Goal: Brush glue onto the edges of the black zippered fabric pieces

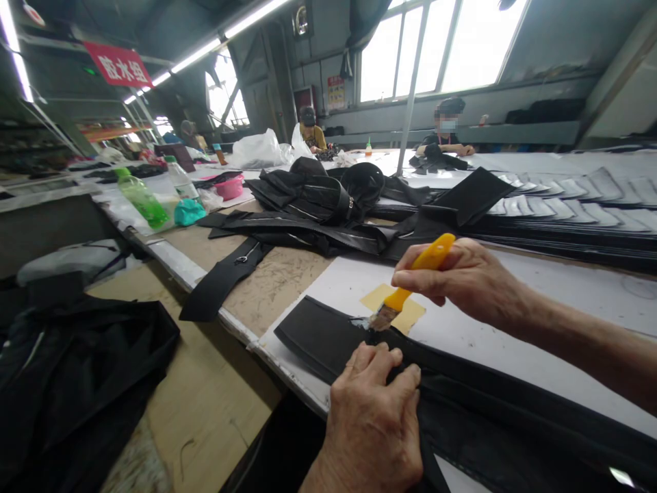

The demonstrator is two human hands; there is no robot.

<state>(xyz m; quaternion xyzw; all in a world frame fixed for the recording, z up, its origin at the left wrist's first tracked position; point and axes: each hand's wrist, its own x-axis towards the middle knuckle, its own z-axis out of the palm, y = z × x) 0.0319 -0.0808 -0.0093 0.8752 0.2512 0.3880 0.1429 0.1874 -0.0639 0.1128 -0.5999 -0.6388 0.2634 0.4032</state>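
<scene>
My right hand is closed round the yellow handle of a small brush. The bristles touch the upper edge of a long black fabric strip that lies on a white sheet. A yellowish patch sits on the sheet right behind the bristles. My left hand rests knuckles-up on the black strip just in front of the brush, its fingers pressed down flat on the fabric.
A heap of black bags and zipper strips lies beyond, with rows of cut pieces at the right. A green bottle, a clear bottle and a pink bowl stand far left. Two people sit at the far end. Black fabric lies lower left.
</scene>
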